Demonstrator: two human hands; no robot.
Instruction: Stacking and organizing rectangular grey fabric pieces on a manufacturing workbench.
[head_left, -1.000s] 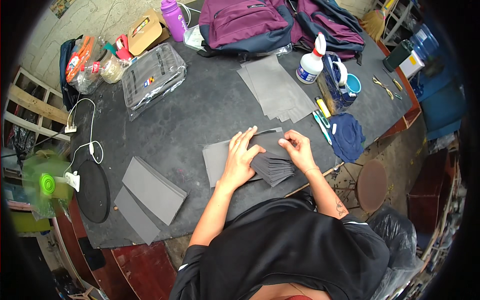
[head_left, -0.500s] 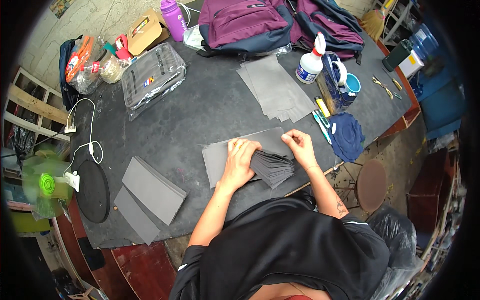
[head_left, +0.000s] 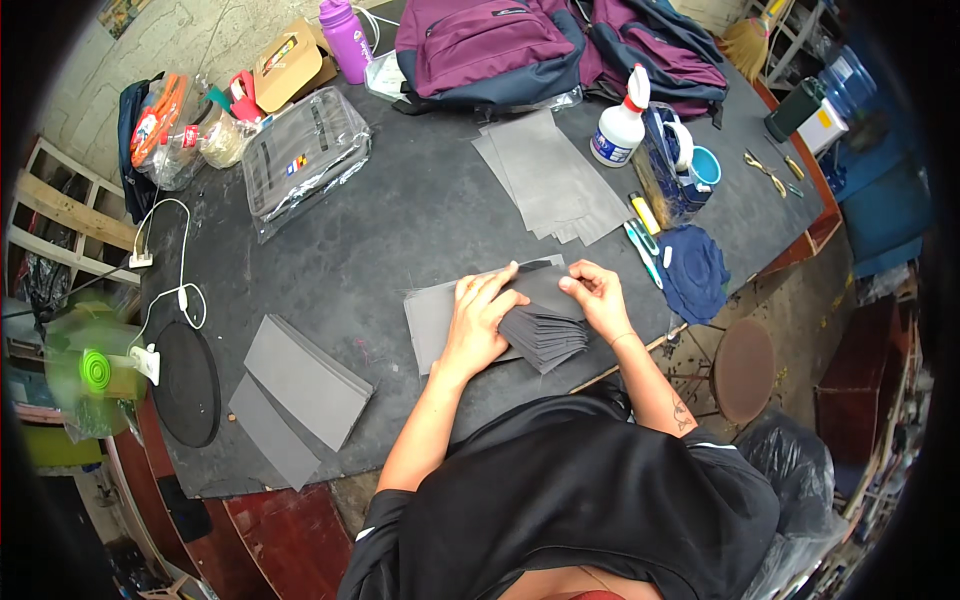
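Note:
A stack of dark grey fabric-like sheets (head_left: 430, 318) lies at the table's near edge, between my hands. Several of its sheets are bent back toward me in a fanned bundle (head_left: 548, 338). My left hand (head_left: 482, 315) rests on the stack and holds the bent sheets down under its thumb, index finger stretched forward. With thumb and fingertips pinched together, my right hand (head_left: 597, 298) grips the right edge of a single grey sheet (head_left: 548, 288), which is lifted and curling toward me. Part of the stack is hidden beneath my left hand.
Another grey stack (head_left: 305, 375) lies at left, and loose grey sheets (head_left: 555, 175) lie farther off. A spray bottle (head_left: 618, 130), a blue cloth (head_left: 693, 275) and a teal cutter (head_left: 645, 255) are at right. Purple backpacks (head_left: 495, 50) stand at the back. A green fan (head_left: 95, 370) spins at left.
The top sheet's far edge has come up and bent toward me, pulled by my right hand. My left index finger has stretched forward, away from the thumb.

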